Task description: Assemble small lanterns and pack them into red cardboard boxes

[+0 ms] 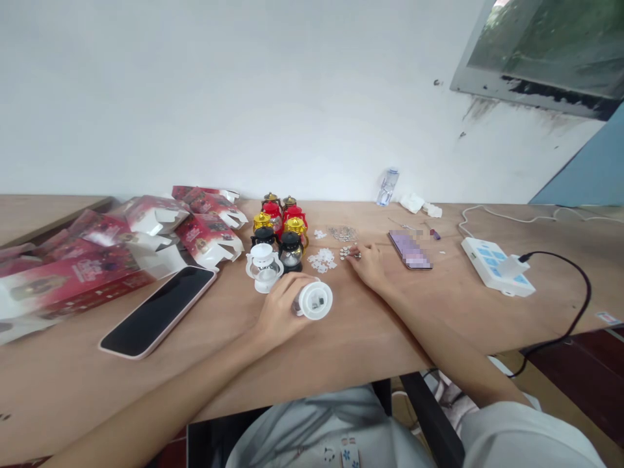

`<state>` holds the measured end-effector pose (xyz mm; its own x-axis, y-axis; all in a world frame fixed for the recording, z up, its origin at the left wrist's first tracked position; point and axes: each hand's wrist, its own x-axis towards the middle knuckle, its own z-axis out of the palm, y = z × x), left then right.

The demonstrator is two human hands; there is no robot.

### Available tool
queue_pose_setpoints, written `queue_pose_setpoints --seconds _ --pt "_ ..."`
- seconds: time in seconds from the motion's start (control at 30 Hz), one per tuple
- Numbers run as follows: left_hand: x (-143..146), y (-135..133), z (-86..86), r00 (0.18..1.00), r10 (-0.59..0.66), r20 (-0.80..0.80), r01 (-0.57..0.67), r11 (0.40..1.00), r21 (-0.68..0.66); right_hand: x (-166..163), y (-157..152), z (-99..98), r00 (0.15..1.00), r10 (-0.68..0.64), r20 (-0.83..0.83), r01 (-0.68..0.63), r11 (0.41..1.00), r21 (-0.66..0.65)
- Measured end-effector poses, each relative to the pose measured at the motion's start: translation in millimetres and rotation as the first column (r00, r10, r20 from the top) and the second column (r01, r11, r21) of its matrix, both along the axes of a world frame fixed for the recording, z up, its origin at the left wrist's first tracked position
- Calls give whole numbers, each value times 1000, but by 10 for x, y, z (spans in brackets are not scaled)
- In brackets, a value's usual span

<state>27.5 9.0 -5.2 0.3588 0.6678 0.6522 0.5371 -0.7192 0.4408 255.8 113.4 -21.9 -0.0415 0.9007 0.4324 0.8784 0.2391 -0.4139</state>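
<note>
My left hand is wrapped round a small white toy lantern lying on its side, its round base turned toward me. My right hand reaches forward on the wooden table, fingertips closed on a little pile of small metal pieces; whether they pinch one is hidden. A patch of tiny white pieces lies just left of that pile. Another white lantern stands upright beside my left hand, in front of a cluster of black, red and gold lanterns.
A dark phone in a pink case lies at the left. Red and white cardboard boxes are heaped behind it. A second phone, a white power strip with a black cable, and a water bottle sit to the right.
</note>
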Motion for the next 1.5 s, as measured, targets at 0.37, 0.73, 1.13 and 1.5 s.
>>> queue_pose_setpoints --seconds 0.37,0.73,1.13,1.5 --pt "-1 0 2 1000 -7 3 7 1000 9 20 56 -27 998 41 -37 -41 999 -8" --pt "-2 3 -6 1000 -2 -3 2 1000 17 48 160 -82 994 103 -49 -104 994 -31" --pt "-1 4 0 1000 -9 -12 9 999 41 73 197 -129 983 114 -140 -117 993 -11" --pt "6 -10 22 1000 1 0 -1 1000 30 38 130 -59 932 189 -308 -175 982 74"
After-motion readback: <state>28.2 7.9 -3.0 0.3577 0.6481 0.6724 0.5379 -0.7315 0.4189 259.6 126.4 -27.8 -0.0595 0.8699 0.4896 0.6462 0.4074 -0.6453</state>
